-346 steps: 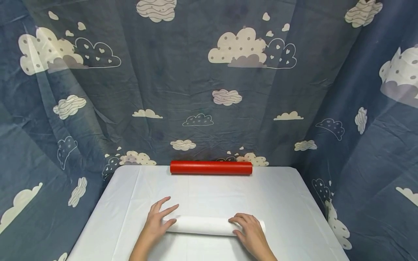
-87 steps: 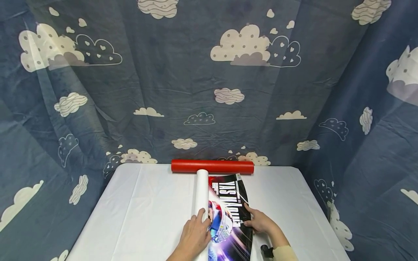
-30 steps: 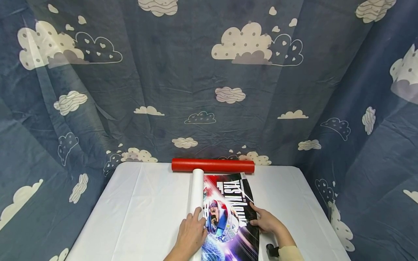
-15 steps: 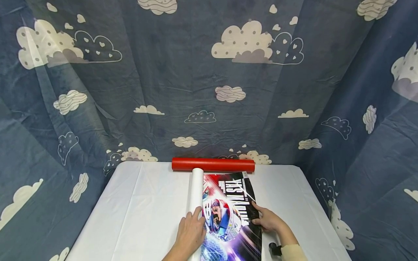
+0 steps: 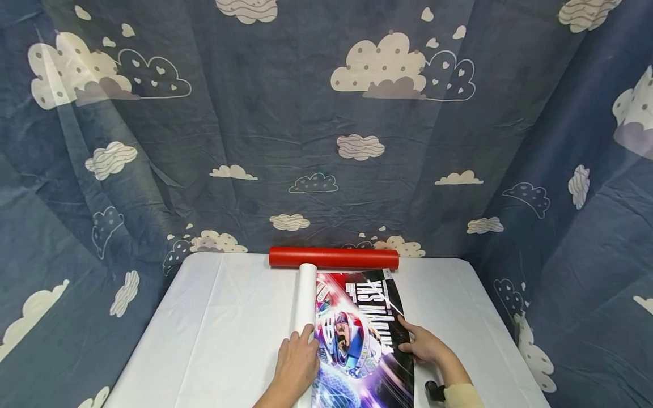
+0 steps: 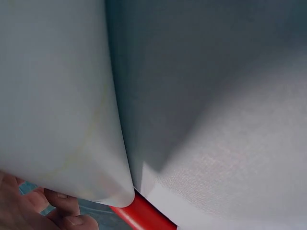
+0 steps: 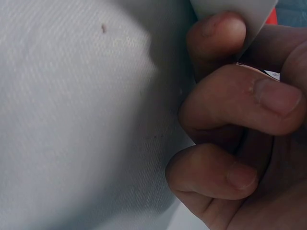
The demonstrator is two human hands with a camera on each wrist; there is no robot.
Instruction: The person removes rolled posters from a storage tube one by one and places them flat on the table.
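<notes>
A glossy poster [image 5: 357,345] lies partly unrolled on the white table, printed with a helmeted driver and large white letters. Its left part is still a white roll [image 5: 306,294] pointing away from me. My left hand [image 5: 296,362] holds this roll, fingers over its right side; in the left wrist view the curled fingers [image 6: 64,206] show beyond the white paper [image 6: 53,96]. At the poster's right edge my right hand [image 5: 428,348] pinches the sheet between thumb and fingers. Several bent fingers [image 7: 240,96] and a white corner of the sheet [image 7: 235,7] appear in the right wrist view.
A red tube [image 5: 334,258] lies across the back of the table [image 5: 240,317], just beyond the roll's far end. Dark blue cloth [image 5: 285,119] with cloud prints hangs behind and at both sides. A black device [image 5: 435,391] sits at the right wrist.
Earlier a closed white roll lay crosswise under both hands. Now it points away and is partly unrolled; over the last second the right hand draws the edge slightly further right, showing more print.
</notes>
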